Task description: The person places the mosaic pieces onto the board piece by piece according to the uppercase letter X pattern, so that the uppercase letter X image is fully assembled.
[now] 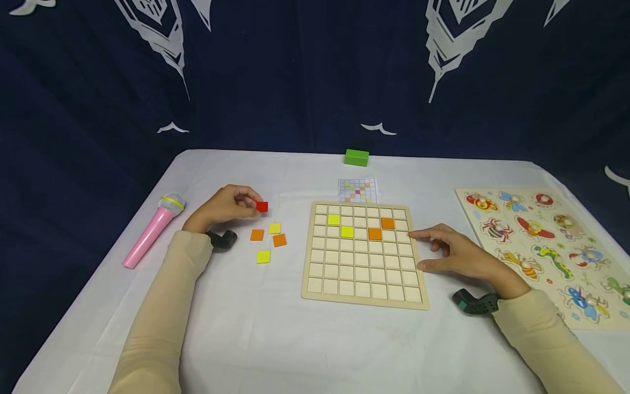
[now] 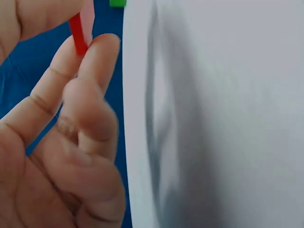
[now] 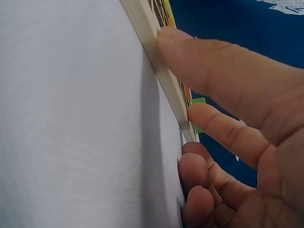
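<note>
Pinching a thin red tile [image 1: 262, 207] is the left hand [image 1: 227, 206]; the right hand [image 1: 458, 253], spread, touches a gridded board [image 1: 362, 259].

Tabletop play spot, rm type unclear: white-clothed tbl [image 1: 275, 345], navy patterned curtain [image 1: 305, 82] behind, bug puzzle brd [image 1: 588, 279].

A pinched red tile [image 1: 262, 207] stands left of the flat gridded board [image 1: 361, 259].

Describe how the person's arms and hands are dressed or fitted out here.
Both arms have long, plain beige sleeves reaching the wrists. The left hand and right hand are ungloved. Each wrist carries a small, dark, curved device: the left device looks black, the right device shows a green patch.
</note>
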Demonstrator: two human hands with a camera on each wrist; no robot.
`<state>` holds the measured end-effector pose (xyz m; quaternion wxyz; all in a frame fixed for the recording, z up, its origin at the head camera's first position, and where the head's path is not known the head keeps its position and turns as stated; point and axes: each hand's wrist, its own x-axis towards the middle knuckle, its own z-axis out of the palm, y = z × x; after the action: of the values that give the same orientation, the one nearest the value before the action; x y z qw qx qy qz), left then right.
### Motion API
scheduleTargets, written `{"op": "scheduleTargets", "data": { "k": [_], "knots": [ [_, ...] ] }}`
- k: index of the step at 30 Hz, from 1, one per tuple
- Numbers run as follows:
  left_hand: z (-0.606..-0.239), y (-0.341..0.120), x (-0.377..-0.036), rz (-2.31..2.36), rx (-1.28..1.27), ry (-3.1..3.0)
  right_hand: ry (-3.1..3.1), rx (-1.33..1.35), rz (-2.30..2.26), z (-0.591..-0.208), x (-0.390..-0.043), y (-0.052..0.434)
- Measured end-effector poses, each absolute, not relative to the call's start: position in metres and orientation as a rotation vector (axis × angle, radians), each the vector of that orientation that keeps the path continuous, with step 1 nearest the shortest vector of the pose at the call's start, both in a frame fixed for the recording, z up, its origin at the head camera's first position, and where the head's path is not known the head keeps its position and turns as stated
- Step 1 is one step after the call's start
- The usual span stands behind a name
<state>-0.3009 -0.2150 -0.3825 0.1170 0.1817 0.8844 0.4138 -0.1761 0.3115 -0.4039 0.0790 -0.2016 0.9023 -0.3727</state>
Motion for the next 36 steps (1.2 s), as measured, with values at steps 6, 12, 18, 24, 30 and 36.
{"op": "scheduleTargets", "data": {
  "k": [6, 12, 18, 24, 30, 36],
  "knots": [
    [-0.378, -0.202, -0.299, 1.234, 0.588, 2.604, 2.698, -0.617, -1.123, -0.404, -0.177, 0.312],
    [-0.374, -0.182, -0.293, 1.252, 0.692, 2.56, 2.698, -0.618, -1.125, -0.403, -0.177, 0.312],
    [-0.374, -0.162, -0.285, 1.266, 0.779, 2.517, 2.699, -0.602, -1.118, -0.404, -0.176, 0.311],
    [-0.376, -0.143, -0.278, 1.247, 0.86, 2.481, 2.702, -0.602, -1.115, -0.404, -0.176, 0.311],
    [-0.373, -0.126, -0.269, 1.222, 0.907, 2.452, 2.703, -0.59, -1.105, -0.403, -0.175, 0.311],
    [-0.373, -0.108, -0.263, 1.136, 1.02, 2.434, 2.696, -0.598, -1.119, -0.403, -0.176, 0.312]
  ]
}}
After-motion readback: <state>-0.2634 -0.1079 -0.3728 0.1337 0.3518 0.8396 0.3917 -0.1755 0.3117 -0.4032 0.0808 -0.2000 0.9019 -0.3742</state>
